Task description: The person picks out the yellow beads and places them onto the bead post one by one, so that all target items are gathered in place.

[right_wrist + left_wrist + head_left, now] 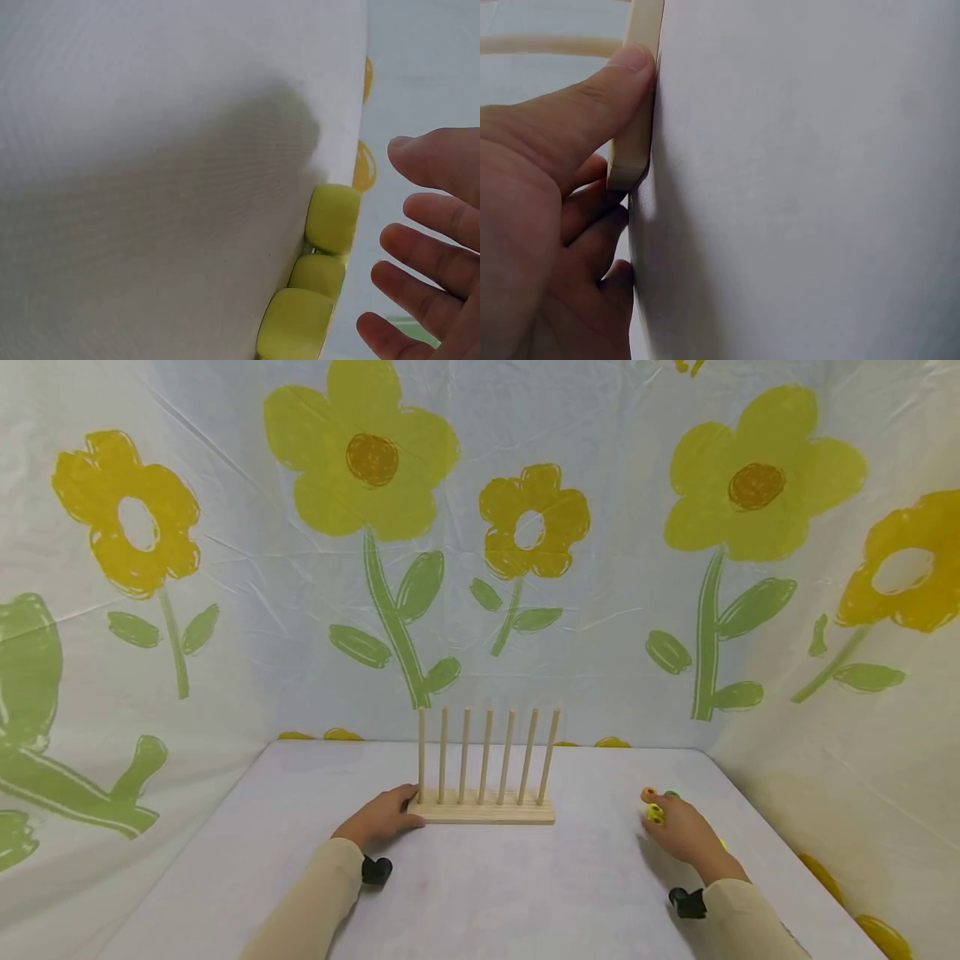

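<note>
A wooden peg stand [483,814], a flat base with several upright pegs, sits on the table. My left hand [381,818] grips the base's left end. In the left wrist view, the thumb [604,94] presses one edge of the base [632,142], with the fingers bent at its other side. Over a group of small beads, my right hand [686,833] reaches with parted fingers, holding nothing. An orange bead [648,793], a green bead [672,794] and a yellow bead [656,813] show around it. The right wrist view has yellow beads [334,217] below the spread fingers [420,255].
The white table [480,893] meets a flower-printed cloth [585,677] at the back and both sides. More yellow [723,843] peeks out beside the right hand, partly hidden by it. A black wrist camera [377,870] is worn on the left arm, another [687,903] on the right.
</note>
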The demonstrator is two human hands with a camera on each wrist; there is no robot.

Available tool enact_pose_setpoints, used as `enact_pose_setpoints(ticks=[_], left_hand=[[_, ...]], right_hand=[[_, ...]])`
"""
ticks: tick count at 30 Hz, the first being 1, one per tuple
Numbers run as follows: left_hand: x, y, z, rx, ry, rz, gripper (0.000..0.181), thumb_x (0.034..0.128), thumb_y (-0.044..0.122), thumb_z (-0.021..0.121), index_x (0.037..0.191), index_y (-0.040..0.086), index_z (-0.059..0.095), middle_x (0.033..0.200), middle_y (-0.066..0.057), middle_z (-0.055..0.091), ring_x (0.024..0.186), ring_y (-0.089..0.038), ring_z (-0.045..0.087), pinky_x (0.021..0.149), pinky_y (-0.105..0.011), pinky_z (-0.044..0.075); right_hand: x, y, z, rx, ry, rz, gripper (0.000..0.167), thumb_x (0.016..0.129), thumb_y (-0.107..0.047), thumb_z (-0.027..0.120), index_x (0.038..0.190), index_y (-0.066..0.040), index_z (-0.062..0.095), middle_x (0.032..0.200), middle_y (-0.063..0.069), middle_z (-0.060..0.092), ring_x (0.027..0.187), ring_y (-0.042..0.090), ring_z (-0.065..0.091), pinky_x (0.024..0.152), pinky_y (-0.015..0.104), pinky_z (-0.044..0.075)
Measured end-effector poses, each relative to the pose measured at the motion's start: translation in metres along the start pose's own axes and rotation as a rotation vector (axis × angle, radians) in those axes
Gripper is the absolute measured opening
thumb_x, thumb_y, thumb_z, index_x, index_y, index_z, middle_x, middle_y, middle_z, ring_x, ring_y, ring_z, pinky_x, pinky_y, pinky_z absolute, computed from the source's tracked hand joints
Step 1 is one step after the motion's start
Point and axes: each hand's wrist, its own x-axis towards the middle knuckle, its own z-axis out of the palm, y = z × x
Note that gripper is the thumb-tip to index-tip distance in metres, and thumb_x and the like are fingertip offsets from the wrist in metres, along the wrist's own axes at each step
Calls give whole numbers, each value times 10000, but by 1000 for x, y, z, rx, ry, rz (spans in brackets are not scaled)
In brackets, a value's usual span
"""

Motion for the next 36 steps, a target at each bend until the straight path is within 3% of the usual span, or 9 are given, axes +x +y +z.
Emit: enact_pose_setpoints(ticks=[8,13,21,30,36], left_hand=[[2,-3,-7,24,-14,9,738,855,409,713,1449,66,442,1475,-158,465,1371,-357,425,1120,-526,351],[3,-4,-8,15,-21,11,719,845,402,724,1433,79,465,1460,-157,482,1363,-366,431,1113,-538,353],[0,-5,-5,-7,-17,27,728,851,392,722,1434,48,455,1464,-177,471,1371,-375,418,1122,-533,344],[2,-1,0,-14,-7,68,706,850,397,722,1424,71,473,1449,-152,495,1360,-358,438,1112,-531,359],[2,-2,5,-20,-9,47,720,852,404,717,1435,68,459,1463,-154,479,1367,-351,431,1116,-529,355]], right_hand=[[6,6,-1,-29,-52,61,492,873,-174,651,1279,88,556,1211,312,595,1017,399,595,886,586,475],[7,6,-2,-57,-53,80,405,859,-169,674,1190,59,628,1116,261,651,983,399,613,859,586,483],[7,6,-2,-112,-57,92,251,848,-187,704,1024,-9,689,926,125,692,797,273,606,752,543,503],[8,11,3,-131,-60,130,247,857,-207,685,1022,-27,655,879,112,681,766,270,596,753,545,469],[13,14,8,-133,-60,154,313,852,-237,693,1075,-22,649,887,113,681,787,289,597,777,548,436]])
